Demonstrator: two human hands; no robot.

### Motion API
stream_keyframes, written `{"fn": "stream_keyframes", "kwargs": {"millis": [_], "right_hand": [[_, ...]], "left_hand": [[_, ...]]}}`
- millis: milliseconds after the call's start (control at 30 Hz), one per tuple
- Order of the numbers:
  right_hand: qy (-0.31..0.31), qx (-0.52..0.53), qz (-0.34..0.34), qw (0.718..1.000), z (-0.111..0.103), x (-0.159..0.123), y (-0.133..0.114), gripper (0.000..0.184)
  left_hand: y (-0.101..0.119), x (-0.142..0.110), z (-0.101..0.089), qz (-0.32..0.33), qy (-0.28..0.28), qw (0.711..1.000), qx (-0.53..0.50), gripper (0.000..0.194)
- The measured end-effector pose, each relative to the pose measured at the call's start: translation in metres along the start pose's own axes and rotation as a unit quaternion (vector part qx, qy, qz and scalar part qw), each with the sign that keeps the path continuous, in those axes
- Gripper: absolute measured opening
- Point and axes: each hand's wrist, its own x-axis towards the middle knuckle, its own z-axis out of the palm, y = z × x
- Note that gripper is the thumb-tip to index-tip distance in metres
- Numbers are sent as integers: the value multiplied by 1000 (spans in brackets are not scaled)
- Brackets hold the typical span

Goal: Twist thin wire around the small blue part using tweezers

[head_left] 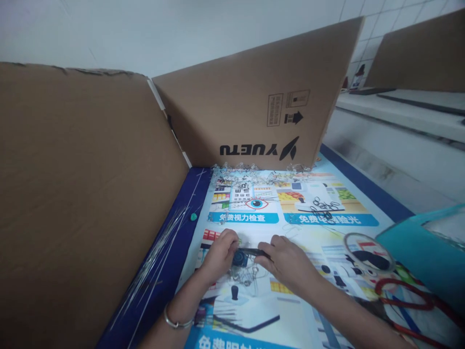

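Over the middle of the printed sheet, my right hand (286, 259) is closed around a slim dark tool (250, 251). Its narrow end points left, towards my left hand (222, 252). The fingers of that left hand are pinched together at the tool's tip; what lies between them is too small to make out. Just below both hands lie clear beads on thin wire (245, 276). A silver bangle (178, 322) circles my left wrist.
Cardboard panels stand at the left (80, 194) and back (232, 111). Clear beaded pieces (236, 169) line the back panel's foot. Thin wires (152, 257) lie at left, dark wire loops (323, 208) at back right. A clear ring (368, 252), red cord (405, 294) and teal bag (417, 242) are right.
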Motion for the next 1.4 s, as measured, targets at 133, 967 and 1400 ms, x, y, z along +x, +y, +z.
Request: {"fn": "stream_keyframes", "kwargs": {"millis": [133, 967, 1400], "right_hand": [[10, -75, -2, 997, -6, -2, -4, 29], [6, -104, -21, 994, 10, 11, -12, 25], [30, -102, -48, 993, 14, 11, -9, 24]], "left_hand": [[6, 0, 0, -2, -10, 1000, 24, 15], [7, 1, 3, -2, -33, 999, 24, 17], [6, 1, 1, -9, -15, 1000, 13, 16]]}}
